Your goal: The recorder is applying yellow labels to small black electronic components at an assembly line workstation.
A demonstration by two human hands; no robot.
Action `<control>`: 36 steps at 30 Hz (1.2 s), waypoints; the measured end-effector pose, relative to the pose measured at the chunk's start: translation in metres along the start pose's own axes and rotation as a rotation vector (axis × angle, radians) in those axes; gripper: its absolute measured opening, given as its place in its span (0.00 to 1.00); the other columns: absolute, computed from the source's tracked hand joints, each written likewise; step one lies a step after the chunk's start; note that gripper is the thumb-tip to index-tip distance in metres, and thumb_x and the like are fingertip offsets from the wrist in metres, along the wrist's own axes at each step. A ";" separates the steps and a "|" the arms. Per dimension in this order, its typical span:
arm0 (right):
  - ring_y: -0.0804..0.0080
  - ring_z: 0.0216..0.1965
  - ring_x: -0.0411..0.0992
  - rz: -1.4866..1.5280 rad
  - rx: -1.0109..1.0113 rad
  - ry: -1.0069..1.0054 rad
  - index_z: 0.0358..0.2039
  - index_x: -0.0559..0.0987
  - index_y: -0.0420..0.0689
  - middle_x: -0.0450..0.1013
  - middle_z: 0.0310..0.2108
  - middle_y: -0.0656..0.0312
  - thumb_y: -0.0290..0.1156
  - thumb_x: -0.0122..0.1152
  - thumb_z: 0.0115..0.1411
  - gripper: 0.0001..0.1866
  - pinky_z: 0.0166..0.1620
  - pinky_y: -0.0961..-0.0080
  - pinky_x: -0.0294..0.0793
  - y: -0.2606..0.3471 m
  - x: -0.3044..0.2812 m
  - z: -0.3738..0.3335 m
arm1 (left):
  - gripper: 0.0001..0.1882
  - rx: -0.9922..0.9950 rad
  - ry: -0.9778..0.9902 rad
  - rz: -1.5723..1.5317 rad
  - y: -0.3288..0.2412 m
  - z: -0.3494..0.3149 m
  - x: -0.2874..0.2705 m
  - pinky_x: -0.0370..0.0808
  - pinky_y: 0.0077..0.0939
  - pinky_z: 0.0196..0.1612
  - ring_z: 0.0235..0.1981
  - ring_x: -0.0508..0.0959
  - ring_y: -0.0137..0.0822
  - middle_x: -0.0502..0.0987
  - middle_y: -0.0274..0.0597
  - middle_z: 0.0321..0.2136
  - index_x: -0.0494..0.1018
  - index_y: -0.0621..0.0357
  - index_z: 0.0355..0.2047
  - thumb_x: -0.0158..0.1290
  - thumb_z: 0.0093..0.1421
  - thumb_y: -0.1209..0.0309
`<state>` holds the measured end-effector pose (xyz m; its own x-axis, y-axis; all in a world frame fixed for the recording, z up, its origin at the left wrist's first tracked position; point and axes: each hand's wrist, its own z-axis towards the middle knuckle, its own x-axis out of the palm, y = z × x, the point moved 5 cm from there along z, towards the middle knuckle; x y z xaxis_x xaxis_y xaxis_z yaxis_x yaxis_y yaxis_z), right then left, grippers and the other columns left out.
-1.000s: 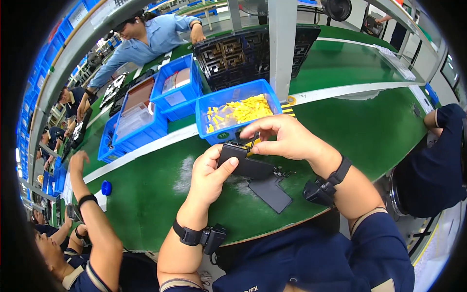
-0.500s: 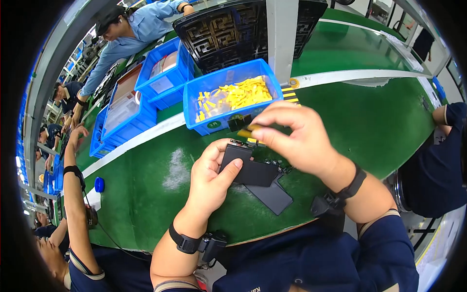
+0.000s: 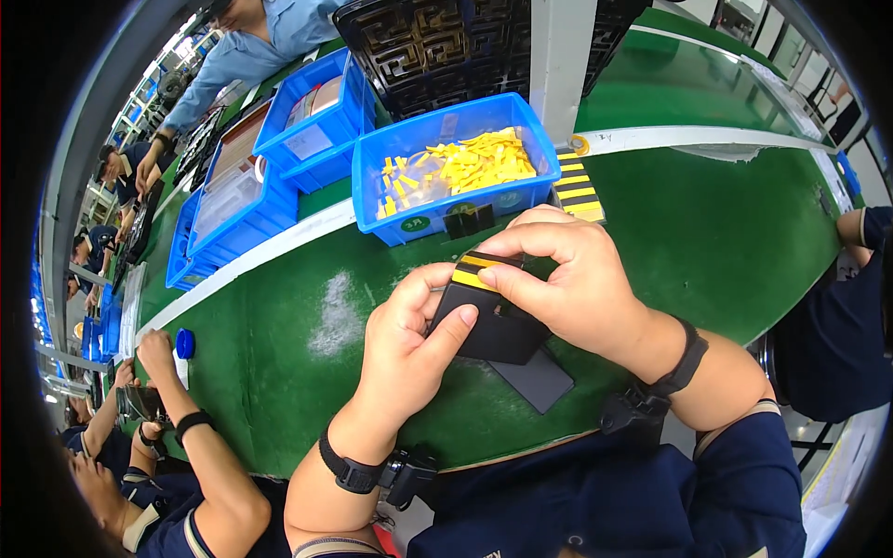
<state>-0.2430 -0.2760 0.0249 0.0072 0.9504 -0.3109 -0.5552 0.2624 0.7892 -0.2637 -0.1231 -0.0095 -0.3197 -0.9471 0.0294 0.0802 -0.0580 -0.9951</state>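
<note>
My left hand (image 3: 405,339) grips a flat black pack (image 3: 502,335), thumb on its face and fingers behind. My right hand (image 3: 581,279) pinches a yellow-and-black striped strip (image 3: 473,275) between thumb and fingers. The strip lies against the upper end of the pack, where both hands meet. Part of the pack's right side is hidden behind my right hand. Beneath the pack, a dark flat piece (image 3: 541,383) rests on the green table.
Beyond my hands stands a blue bin (image 3: 363,191) of small yellow pieces (image 3: 493,160). A striped sheet (image 3: 580,193) lies right of it. More blue bins (image 3: 246,232) stand at left, below a blue cap (image 3: 185,343). Co-workers sit at left and right.
My right hand has brought the striped strip down and left onto the pack's upper end. The view has shifted slightly. The co-worker's arm at left has drawn back.
</note>
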 end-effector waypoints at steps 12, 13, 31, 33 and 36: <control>0.68 0.29 0.71 -0.035 -0.036 0.018 0.31 0.79 0.38 0.74 0.25 0.59 0.22 0.62 0.44 0.10 0.36 0.74 0.69 0.003 0.001 -0.001 | 0.15 -0.010 -0.028 -0.014 -0.001 0.001 -0.001 0.71 0.16 0.40 0.37 0.75 0.23 0.77 0.41 0.36 0.65 0.66 0.47 0.50 0.59 0.79; 0.73 0.29 0.70 -0.065 -0.043 0.031 0.33 0.79 0.37 0.74 0.27 0.61 0.20 0.64 0.44 0.12 0.36 0.77 0.69 0.003 0.002 -0.002 | 0.15 -0.011 -0.027 -0.014 -0.002 0.000 -0.001 0.71 0.16 0.40 0.37 0.75 0.23 0.77 0.41 0.36 0.65 0.66 0.47 0.50 0.59 0.79; 0.59 0.29 0.69 -0.180 -0.238 -0.070 0.26 0.77 0.39 0.71 0.24 0.57 0.22 0.59 0.44 0.06 0.35 0.66 0.67 0.006 0.004 -0.004 | 0.15 -0.001 0.001 -0.063 0.002 0.001 0.001 0.70 0.17 0.43 0.40 0.74 0.24 0.76 0.41 0.39 0.64 0.66 0.47 0.49 0.59 0.80; 0.59 0.29 0.69 -0.179 -0.225 -0.070 0.25 0.77 0.40 0.71 0.24 0.57 0.23 0.60 0.43 0.06 0.35 0.66 0.67 0.006 0.005 -0.004 | 0.16 0.014 -0.031 -0.078 0.002 0.001 0.001 0.70 0.18 0.44 0.40 0.74 0.25 0.76 0.42 0.39 0.64 0.67 0.47 0.49 0.59 0.80; 0.59 0.29 0.68 -0.187 -0.216 -0.076 0.24 0.77 0.40 0.70 0.23 0.57 0.23 0.60 0.43 0.05 0.35 0.66 0.67 0.005 0.005 -0.005 | 0.16 -0.007 -0.036 -0.052 0.002 0.001 0.002 0.70 0.18 0.44 0.40 0.75 0.26 0.76 0.43 0.38 0.63 0.66 0.48 0.46 0.59 0.81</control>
<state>-0.2495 -0.2711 0.0247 0.1841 0.9010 -0.3929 -0.7026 0.4002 0.5884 -0.2635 -0.1250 -0.0110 -0.2886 -0.9537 0.0844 0.0578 -0.1054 -0.9928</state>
